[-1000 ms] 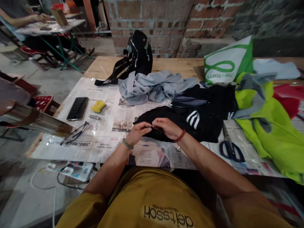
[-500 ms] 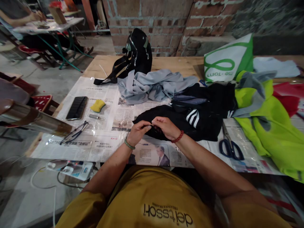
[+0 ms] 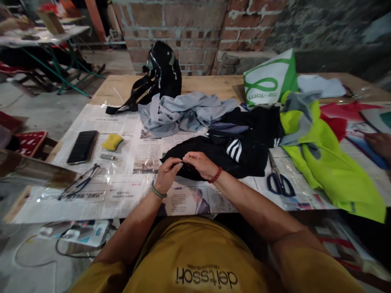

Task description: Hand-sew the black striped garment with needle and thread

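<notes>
Close together at the near left end of a black garment point(image 3: 250, 162) with white stripes, my two hands meet fingertip to fingertip. My left hand point(image 3: 167, 174) is closed, pinching the dark cloth edge between thumb and forefinger. Beside it, my right hand point(image 3: 200, 163) is also closed in a pinch; what its fingertips hold is too small to make out. The garment lies bunched on newspaper sheets point(image 3: 122, 205). To its right rest scissors point(image 3: 279, 183) with dark blue handles. A grey thread spool point(image 3: 107, 157) lies left of my hands.
Behind the garment are grey cloth point(image 3: 186, 114), a black bag point(image 3: 166, 69) and a white-green bag point(image 3: 269, 81). A neon yellow garment point(image 3: 332, 158) lies right, near another person's hand point(image 3: 380, 144). Left are a phone point(image 3: 82, 146), a sponge point(image 3: 112, 142), glasses point(image 3: 81, 183) and a metallic cylinder point(image 3: 36, 169).
The whole view has shifted, so the table things appear further left. Another person's hand has come into view at the right edge. My hands keep their pinch at the garment.
</notes>
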Tool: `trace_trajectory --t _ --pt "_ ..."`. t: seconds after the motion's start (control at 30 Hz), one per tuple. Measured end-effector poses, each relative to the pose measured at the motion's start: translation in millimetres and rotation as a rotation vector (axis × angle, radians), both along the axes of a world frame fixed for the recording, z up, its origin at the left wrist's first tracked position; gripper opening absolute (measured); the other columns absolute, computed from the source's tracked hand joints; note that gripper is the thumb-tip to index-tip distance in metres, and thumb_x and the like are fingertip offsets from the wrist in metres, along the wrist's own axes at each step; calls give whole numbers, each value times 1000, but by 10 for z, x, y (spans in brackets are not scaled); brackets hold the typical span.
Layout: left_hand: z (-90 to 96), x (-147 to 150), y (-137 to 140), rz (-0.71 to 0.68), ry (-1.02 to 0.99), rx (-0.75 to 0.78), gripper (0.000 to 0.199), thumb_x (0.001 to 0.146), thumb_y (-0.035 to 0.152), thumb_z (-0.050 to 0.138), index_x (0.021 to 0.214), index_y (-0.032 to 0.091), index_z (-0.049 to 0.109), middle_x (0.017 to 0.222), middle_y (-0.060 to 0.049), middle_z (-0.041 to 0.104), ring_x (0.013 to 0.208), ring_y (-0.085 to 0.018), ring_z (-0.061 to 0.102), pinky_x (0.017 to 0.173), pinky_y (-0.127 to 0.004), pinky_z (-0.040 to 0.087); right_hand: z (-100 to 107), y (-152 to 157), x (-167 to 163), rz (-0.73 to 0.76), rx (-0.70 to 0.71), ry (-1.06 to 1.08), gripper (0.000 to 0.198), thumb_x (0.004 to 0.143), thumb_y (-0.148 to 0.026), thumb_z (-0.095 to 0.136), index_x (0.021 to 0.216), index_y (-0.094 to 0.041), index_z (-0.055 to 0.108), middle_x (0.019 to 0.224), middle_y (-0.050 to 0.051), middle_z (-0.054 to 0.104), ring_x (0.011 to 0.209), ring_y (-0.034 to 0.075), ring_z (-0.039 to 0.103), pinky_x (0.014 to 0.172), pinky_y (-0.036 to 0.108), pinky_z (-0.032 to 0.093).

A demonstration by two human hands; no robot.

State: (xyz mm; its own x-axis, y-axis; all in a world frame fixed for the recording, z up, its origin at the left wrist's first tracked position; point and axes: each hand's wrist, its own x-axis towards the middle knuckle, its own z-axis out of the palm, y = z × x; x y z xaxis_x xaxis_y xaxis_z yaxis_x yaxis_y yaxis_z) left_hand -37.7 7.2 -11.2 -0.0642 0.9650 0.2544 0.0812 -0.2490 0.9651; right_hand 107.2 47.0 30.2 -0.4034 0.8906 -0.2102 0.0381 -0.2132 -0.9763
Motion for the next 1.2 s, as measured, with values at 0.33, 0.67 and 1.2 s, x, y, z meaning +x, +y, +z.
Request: trace_trajectory --t 0.33,0.67,1.2 --pt "42 -31 46 -56 44 -84 16 77 32 62 82 17 67 79 -1 62 75 -13 54 70 -25 44 -49 5 23 -12 -51 -4 22 66 -36 60 62 -16 53 51 -6 42 49 6 33 47 21 21" --pt "49 -11 32 -93 33 -122 18 75 33 63 82 16 67 73 0 61 69 -11 51 64 -23 43 -46 8 71 -45 -35 -4 16 67 -32 61 70 -17 56 55 -5 51 45 5 41 41 18 25" --pt "80 -10 22 -157 -43 -169 21 74 35 64 81 15 65 68 1 56 63 -9 45 59 -22 38 4 59 104 -21 -116 18 12 66 -28 57 64 -17 52 55 -4 54 44 5 43 41 19 25"
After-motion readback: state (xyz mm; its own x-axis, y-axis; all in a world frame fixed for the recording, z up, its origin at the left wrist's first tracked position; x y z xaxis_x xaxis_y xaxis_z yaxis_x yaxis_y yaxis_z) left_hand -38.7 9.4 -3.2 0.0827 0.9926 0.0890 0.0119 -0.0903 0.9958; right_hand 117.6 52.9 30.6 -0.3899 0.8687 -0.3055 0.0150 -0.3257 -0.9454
